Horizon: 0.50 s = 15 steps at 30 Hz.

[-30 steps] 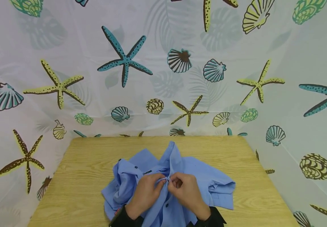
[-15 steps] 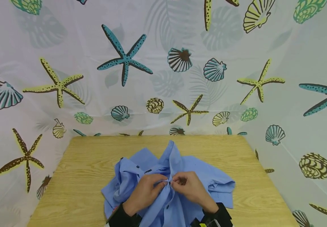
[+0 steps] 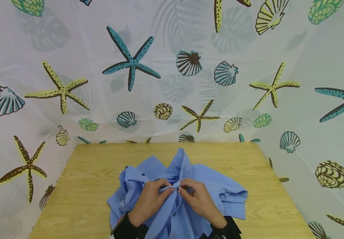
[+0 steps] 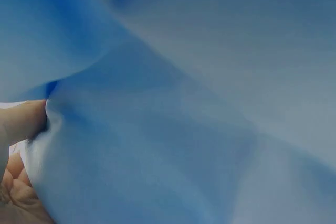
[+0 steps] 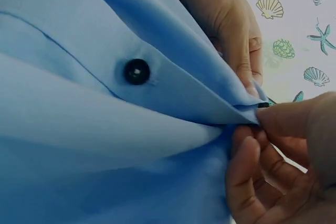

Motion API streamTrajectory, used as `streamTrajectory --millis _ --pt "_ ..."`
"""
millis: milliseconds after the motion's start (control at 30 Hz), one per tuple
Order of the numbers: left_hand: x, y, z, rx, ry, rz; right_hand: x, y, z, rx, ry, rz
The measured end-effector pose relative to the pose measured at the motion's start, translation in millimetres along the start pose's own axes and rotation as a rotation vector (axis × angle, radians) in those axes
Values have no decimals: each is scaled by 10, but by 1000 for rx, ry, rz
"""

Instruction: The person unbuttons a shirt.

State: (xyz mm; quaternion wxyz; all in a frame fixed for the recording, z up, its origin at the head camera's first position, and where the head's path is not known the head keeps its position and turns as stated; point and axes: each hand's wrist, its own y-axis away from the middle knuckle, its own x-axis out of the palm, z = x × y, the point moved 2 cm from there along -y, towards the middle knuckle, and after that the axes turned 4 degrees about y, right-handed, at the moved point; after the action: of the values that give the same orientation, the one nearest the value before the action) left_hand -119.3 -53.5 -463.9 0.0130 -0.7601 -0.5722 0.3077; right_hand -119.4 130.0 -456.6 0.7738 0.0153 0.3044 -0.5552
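A light blue button-up shirt [image 3: 214, 182] lies bunched on the wooden table, its collar standing at the far side. With thumb and index finger my left hand [image 3: 151, 200] pinches one front edge. My right hand [image 3: 200, 200] pinches the other edge beside it, fingertips close to the left ones. In the right wrist view a dark button [image 5: 263, 105] peeks out at my right thumb tip. Another dark button [image 5: 137, 72] sits on the placket nearer that camera. Blurred blue cloth fills most of the left wrist view, with a left finger [image 4: 26, 121] holding its edge.
The wooden table [image 3: 85, 186] extends around the shirt on both sides. Behind it hangs a white curtain [image 3: 166, 89] printed with shells and starfish. One sleeve [image 3: 234, 202] lies toward the table's right side.
Both hands stay at the shirt front with small finger shifts. My left thumb and index finger now stand wider apart, and the cloth between the hands has moved slightly left.
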Motion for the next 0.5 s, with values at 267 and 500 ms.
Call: streamTrajectory --millis 267,500 --pt "-41 -23 -45 42 14 -43 -65 -53 126 -13 170 -94" --pt "-245 -58 -55 42 27 -178 -234 -93 -112 -7 254 -222"
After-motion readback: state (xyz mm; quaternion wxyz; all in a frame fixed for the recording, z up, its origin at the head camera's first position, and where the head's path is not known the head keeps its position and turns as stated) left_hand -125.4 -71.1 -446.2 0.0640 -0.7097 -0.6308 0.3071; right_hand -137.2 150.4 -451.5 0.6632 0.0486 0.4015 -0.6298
